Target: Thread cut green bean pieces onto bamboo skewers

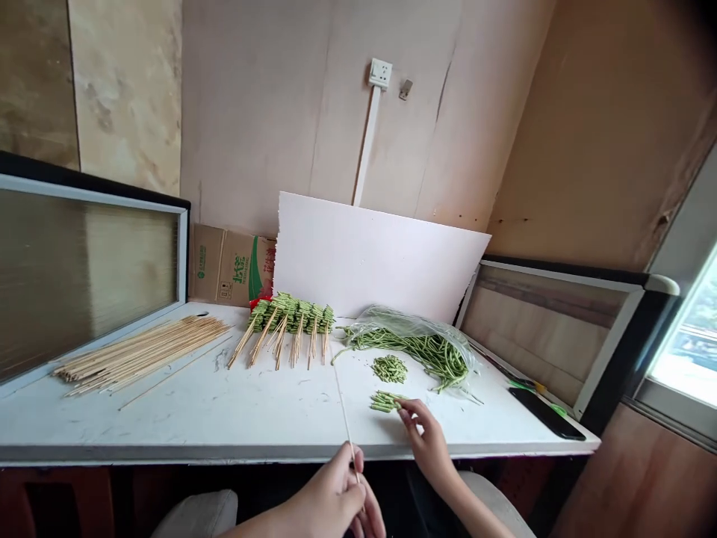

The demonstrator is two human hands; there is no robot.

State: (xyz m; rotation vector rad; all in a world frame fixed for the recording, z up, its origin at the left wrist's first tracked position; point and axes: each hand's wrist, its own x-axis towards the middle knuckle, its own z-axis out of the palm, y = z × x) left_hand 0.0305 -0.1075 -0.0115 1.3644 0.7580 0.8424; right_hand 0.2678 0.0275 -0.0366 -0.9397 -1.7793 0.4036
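Closed around a thin bamboo skewer (pixel 343 396), my left hand (pixel 341 489) is at the table's front edge, with the bare stick pointing away from me. My right hand (pixel 426 437) reaches over the table, its thumb and fingers pinched at the right end of a small row of cut green bean pieces (pixel 384 402). Just behind that row lies a heap of short bean pieces (pixel 390 368). Long green beans (pixel 414 345) spill from a clear plastic bag (pixel 386 317). Finished skewers of bean pieces (pixel 291 314) are stacked at the back, their sticks towards me.
A pile of bare bamboo skewers (pixel 146 347) covers the left of the white table (pixel 224 426), one stick apart from it. A black phone (pixel 546 412) lies at the right edge near green-handled scissors (pixel 559 410). A cardboard box (pixel 224 265) and white board (pixel 381 254) stand behind.
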